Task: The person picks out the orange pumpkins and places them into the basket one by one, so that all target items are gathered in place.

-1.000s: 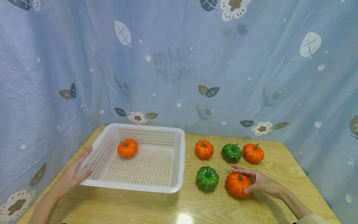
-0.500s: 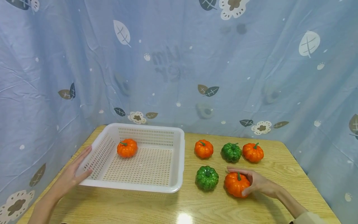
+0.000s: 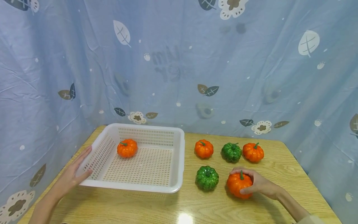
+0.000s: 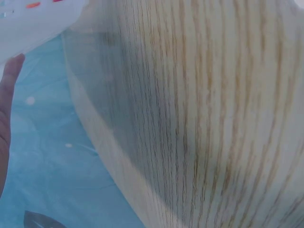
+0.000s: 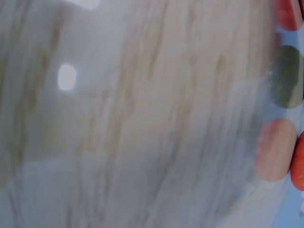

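Note:
My right hand [image 3: 258, 185] grips an orange toy pumpkin [image 3: 235, 185] with a green stem, fingers curled over its far side and thumb on its near side. Part of an orange pumpkin [image 5: 298, 164] shows beside a fingertip at the edge of the right wrist view. My left hand [image 3: 71, 175] lies along the left wall of a white plastic basket [image 3: 134, 187], fingers straight and thumb spread at its front corner. One orange pumpkin [image 3: 127, 148] sits inside the basket, near its back left. A glossy green pumpkin [image 3: 207, 178] stands left of the gripped one.
Behind, in a row, are an orange pumpkin [image 3: 204, 149], a green pumpkin [image 3: 231, 152] and another orange pumpkin [image 3: 253, 152]. A blue patterned curtain [image 3: 179, 77] encloses the wooden table [image 3: 139, 207] at the back and sides.
The right hand's fingers have closed in around the orange pumpkin, which has shifted very slightly to the right. The left hand and the basket have stayed in place.

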The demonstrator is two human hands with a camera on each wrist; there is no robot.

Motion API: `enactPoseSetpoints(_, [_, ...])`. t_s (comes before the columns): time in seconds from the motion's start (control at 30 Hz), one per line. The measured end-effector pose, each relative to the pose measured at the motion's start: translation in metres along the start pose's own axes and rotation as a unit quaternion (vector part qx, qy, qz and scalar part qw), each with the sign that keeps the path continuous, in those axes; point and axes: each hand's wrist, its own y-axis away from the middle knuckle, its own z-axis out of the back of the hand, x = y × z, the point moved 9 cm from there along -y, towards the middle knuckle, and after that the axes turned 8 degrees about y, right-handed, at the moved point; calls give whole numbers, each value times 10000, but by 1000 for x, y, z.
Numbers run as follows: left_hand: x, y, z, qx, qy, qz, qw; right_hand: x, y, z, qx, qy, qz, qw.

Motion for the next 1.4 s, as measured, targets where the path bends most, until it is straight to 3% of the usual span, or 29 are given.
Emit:
enactPoseSetpoints(0.5, [4,3,1,6,-25,90,10000,27,-6,5,-678,207,-358,9968])
enactPoseSetpoints(1.0, [3,2,1,0,-87,146,9999,69,-23,-10,-884,-186,117,9958])
enactPoseSetpoints(1.4, [2,1,0,15,-95,227,9997,99,-44,-25,-1035,-11,50,9946])
